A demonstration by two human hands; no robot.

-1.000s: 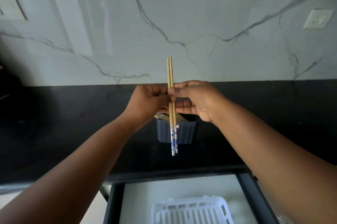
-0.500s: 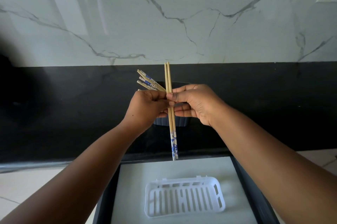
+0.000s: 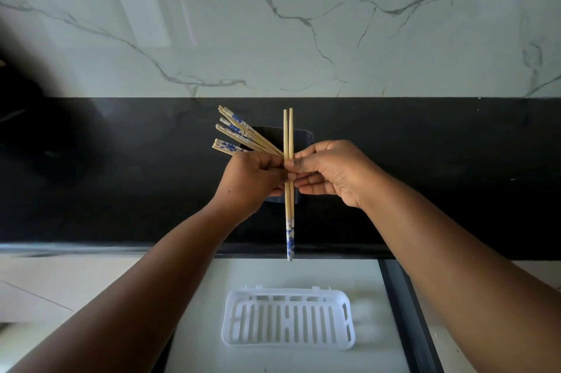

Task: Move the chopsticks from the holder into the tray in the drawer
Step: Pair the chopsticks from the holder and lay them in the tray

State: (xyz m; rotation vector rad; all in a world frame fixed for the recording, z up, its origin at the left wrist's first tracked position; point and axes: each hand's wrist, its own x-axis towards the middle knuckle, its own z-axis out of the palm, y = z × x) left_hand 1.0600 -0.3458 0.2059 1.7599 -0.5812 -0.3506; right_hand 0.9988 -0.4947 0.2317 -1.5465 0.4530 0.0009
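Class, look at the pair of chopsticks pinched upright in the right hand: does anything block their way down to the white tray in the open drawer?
Nothing visible does. The pair hangs from the right hand, with open air above the empty white tray.

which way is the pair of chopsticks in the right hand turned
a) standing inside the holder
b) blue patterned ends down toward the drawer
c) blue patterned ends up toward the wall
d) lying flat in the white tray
b: the pair of chopsticks pinched by the right hand hangs upright with its blue patterned ends lowest, above the white tray in the open drawer.
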